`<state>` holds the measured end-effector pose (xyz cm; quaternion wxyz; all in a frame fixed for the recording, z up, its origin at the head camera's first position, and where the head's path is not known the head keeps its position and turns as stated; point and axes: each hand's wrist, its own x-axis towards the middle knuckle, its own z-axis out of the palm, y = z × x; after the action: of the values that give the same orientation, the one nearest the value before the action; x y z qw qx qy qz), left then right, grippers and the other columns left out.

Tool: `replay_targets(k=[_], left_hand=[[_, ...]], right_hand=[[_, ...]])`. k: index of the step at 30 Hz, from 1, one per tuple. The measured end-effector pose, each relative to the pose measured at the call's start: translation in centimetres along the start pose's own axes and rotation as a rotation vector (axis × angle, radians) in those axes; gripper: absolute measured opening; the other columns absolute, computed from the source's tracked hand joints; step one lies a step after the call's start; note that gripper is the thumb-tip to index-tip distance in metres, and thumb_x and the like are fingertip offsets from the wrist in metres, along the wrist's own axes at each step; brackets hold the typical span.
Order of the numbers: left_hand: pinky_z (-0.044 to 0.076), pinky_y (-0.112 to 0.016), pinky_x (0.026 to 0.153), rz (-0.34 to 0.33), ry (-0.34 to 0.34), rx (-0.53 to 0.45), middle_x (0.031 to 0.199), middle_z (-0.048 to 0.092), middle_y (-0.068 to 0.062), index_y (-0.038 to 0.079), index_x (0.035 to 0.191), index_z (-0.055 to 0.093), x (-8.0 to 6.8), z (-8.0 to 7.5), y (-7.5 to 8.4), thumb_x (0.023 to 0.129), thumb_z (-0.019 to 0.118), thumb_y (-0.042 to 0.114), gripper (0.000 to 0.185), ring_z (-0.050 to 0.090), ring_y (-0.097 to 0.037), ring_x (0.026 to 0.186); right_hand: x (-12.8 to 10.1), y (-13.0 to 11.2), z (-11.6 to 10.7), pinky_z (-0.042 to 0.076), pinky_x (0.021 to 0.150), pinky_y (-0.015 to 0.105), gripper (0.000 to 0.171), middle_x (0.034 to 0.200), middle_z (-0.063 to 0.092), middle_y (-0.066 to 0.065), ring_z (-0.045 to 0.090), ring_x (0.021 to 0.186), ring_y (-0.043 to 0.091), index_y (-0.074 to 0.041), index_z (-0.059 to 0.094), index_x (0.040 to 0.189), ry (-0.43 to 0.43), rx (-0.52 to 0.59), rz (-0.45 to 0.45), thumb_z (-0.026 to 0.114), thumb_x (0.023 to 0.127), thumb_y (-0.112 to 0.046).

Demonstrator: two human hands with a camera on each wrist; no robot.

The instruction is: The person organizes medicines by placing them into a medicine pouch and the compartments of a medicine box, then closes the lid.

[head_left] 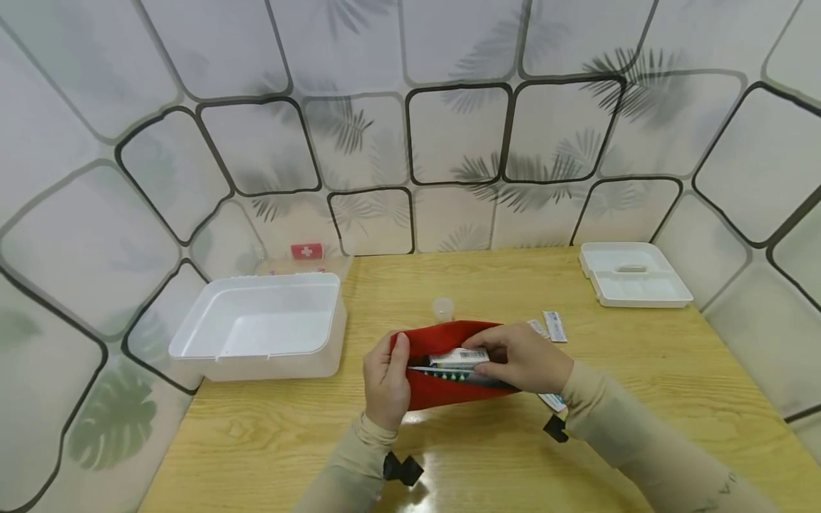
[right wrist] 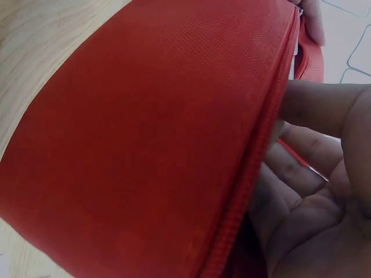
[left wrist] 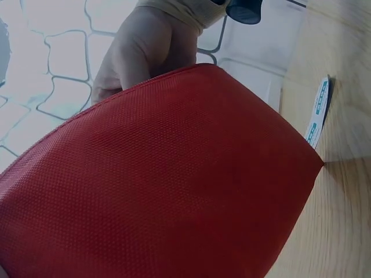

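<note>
My left hand (head_left: 388, 377) grips the left end of a red zip pouch (head_left: 462, 399), thumb on top near the opening. The pouch is held above the table with its mouth spread open. Inside lie a white medicine box (head_left: 458, 358) with a barcode and a green blister pack (head_left: 449, 375). My right hand (head_left: 529, 356) reaches into the mouth from the right, its thumb and fingers pinching the right end of the white box. In the right wrist view the fingers (right wrist: 307, 168) go in past the zipper edge, and their tips are hidden by the pouch's red side.
A white bin (head_left: 276, 367) stands at left, with a clear lid bearing a red white-cross label (head_left: 306, 251) behind it. A white divided tray (head_left: 635, 274) sits back right. Small packets (head_left: 554, 326), a clear round cup (head_left: 442, 308) and a white-and-blue strip (left wrist: 317, 113) lie around the pouch.
</note>
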<state>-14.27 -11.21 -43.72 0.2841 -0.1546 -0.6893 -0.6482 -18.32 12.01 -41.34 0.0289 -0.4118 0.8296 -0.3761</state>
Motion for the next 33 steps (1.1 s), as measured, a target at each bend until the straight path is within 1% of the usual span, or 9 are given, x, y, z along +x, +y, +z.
replay_targets(k=[5, 10, 14, 18, 21, 23, 27, 30, 33], left_hand=[[0.05, -0.029, 0.065, -0.005, -0.009, 0.012, 0.076, 0.067, -0.018, -0.006, 0.082, 0.064, 0.0, -0.3, -0.1, 0.095, 0.044, -0.009, 0.024, 0.061, -0.025, 0.07], [0.049, -0.026, 0.068, -0.052, 0.015, 0.012, 0.077, 0.067, -0.013, -0.004, 0.082, 0.064, 0.1, -0.9, -0.2, 0.099, 0.045, 0.0, 0.026, 0.06, -0.017, 0.073], [0.048, -0.025, 0.074, -0.113, 0.081, -0.059, 0.081, 0.067, -0.008, -0.009, 0.088, 0.064, 0.9, -2.3, -0.4, 0.102, 0.044, 0.01, 0.031, 0.061, -0.014, 0.08], [0.047, -0.025, 0.073, -0.137, 0.208, -0.131, 0.079, 0.066, -0.002, -0.016, 0.087, 0.06, 2.5, -4.5, -0.2, 0.102, 0.045, 0.016, 0.039, 0.06, -0.015, 0.078], [0.046, -0.028, 0.07, -0.135, 0.318, -0.146, 0.078, 0.066, -0.001, -0.015, 0.086, 0.06, 3.6, -6.1, 0.4, 0.102, 0.046, 0.019, 0.04, 0.059, -0.017, 0.075], [0.047, -0.03, 0.07, -0.126, 0.38, -0.163, 0.079, 0.067, -0.003, -0.012, 0.087, 0.062, 4.3, -7.0, 0.7, 0.101, 0.047, 0.021, 0.039, 0.06, -0.019, 0.075], [0.047, -0.032, 0.07, -0.102, 0.468, -0.233, 0.083, 0.069, -0.008, -0.009, 0.092, 0.064, 5.3, -8.2, 1.0, 0.101, 0.048, 0.024, 0.038, 0.061, -0.022, 0.078], [0.047, -0.034, 0.073, -0.1, 0.522, -0.256, 0.084, 0.069, -0.01, -0.01, 0.095, 0.064, 5.7, -8.4, 0.9, 0.101, 0.048, 0.024, 0.039, 0.062, -0.024, 0.08], [0.046, -0.035, 0.075, -0.123, 0.552, -0.249, 0.086, 0.069, -0.01, -0.009, 0.096, 0.066, 5.8, -8.5, 0.8, 0.101, 0.048, 0.025, 0.038, 0.062, -0.025, 0.083]], right_hand=[[0.1, -0.4, 0.3, 0.053, 0.081, 0.034, 0.026, 0.111, 0.068, 0.001, 0.063, 0.095, 0.01, -0.009, 0.07, 0.115, -0.015, -0.142, -0.032, 0.069, 0.089, -0.012], [0.3, -0.8, 0.9, 0.051, 0.085, 0.037, 0.026, 0.115, 0.066, 0.002, 0.061, 0.104, 0.015, -0.008, 0.068, 0.119, 0.011, -0.232, -0.072, 0.061, 0.094, -0.014], [0.2, -1.0, 0.7, 0.053, 0.08, 0.031, 0.026, 0.112, 0.067, 0.0, 0.063, 0.098, 0.013, -0.009, 0.069, 0.116, 0.168, -0.203, -0.13, 0.066, 0.09, -0.009], [0.2, -0.8, -1.1, 0.052, 0.071, 0.021, 0.022, 0.102, 0.07, -0.001, 0.065, 0.086, 0.01, -0.01, 0.071, 0.104, 0.4, -0.101, -0.147, 0.067, 0.086, 0.002], [0.4, -0.9, -2.8, 0.052, 0.069, 0.019, 0.019, 0.097, 0.071, 0.006, 0.067, 0.085, 0.012, -0.004, 0.07, 0.101, 0.518, -0.03, -0.029, 0.065, 0.086, 0.006], [0.6, 0.5, -3.4, 0.052, 0.069, 0.019, 0.015, 0.098, 0.07, 0.009, 0.066, 0.086, 0.012, -0.003, 0.069, 0.104, 0.535, 0.017, 0.103, 0.064, 0.09, 0.001], [1.3, 4.7, -3.2, 0.053, 0.078, 0.031, 0.025, 0.109, 0.066, 0.012, 0.064, 0.096, 0.021, -0.004, 0.062, 0.118, 0.434, 0.078, 0.358, 0.062, 0.095, -0.014], [2.0, 7.3, -2.2, 0.051, 0.085, 0.042, 0.036, 0.118, 0.061, 0.016, 0.06, 0.104, 0.027, -0.003, 0.055, 0.128, 0.336, 0.115, 0.466, 0.061, 0.096, -0.019], [2.9, 8.8, -0.9, 0.048, 0.09, 0.044, 0.044, 0.124, 0.057, 0.018, 0.056, 0.11, 0.029, -0.002, 0.05, 0.133, 0.26, 0.137, 0.537, 0.062, 0.095, -0.022]])
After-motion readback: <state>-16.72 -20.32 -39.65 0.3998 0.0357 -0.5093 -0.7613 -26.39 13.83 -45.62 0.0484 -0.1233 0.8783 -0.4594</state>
